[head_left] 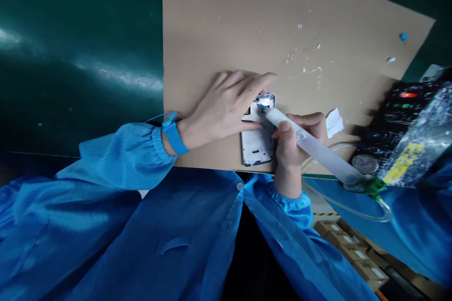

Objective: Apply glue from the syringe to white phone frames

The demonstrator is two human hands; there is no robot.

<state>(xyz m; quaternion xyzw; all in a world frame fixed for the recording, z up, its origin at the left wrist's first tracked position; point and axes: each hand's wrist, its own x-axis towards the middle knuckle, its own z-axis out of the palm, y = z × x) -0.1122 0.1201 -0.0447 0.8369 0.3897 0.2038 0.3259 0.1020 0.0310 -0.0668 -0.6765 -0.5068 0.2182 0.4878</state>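
Observation:
A silver phone frame (257,143) lies flat on a brown cardboard sheet (226,23). My left hand (226,106) presses down on the frame's upper left part, fingers spread across it, with a blue wrist strap (173,134) on the wrist. My right hand (294,143) grips a long translucent glue syringe (314,148). Its blue tip touches the frame's upper end near the camera opening. A clear hose (353,209) runs from the syringe's green rear cap.
A black dispenser box with red and green lights and a round gauge (395,117) stands at the right. A white paper scrap (334,122) and dried white glue spots lie on the cardboard. The bench is dark green (77,56). Cardboard boxes (353,249) sit below at the right.

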